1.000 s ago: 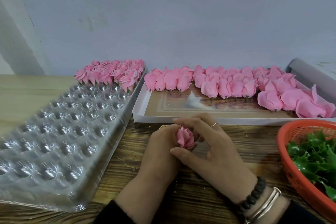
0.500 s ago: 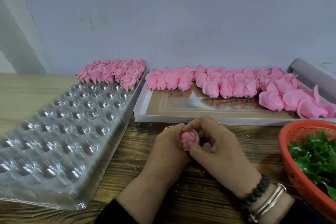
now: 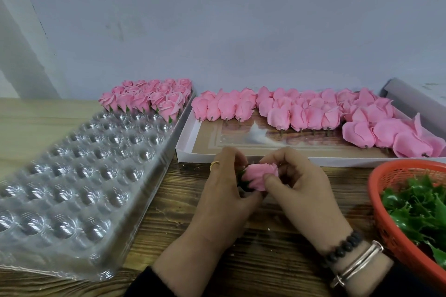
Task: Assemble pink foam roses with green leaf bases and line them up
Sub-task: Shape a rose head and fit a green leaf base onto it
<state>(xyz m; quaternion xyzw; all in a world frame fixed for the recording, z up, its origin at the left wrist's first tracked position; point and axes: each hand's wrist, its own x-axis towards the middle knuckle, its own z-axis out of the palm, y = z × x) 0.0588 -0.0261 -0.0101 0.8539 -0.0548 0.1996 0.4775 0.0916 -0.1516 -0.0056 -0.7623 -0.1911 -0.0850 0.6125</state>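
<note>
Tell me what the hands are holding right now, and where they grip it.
One pink rose. The left hand holds its green leaf end; the right hand pinches the petals.

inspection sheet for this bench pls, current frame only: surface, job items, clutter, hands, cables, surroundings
Surface: wooden table, dark grain showing.
Job's things: pink rose with a green leaf base at its left end, held above the table; finished roses at the far end of the clear cavity tray; bare rose heads in the white box; green leaves in the red basket.
Clutter: nothing seen.
Grippers: left hand and right hand both grip the rose.
Cables: nothing seen.
Surroundings: plain grey wall.
</note>
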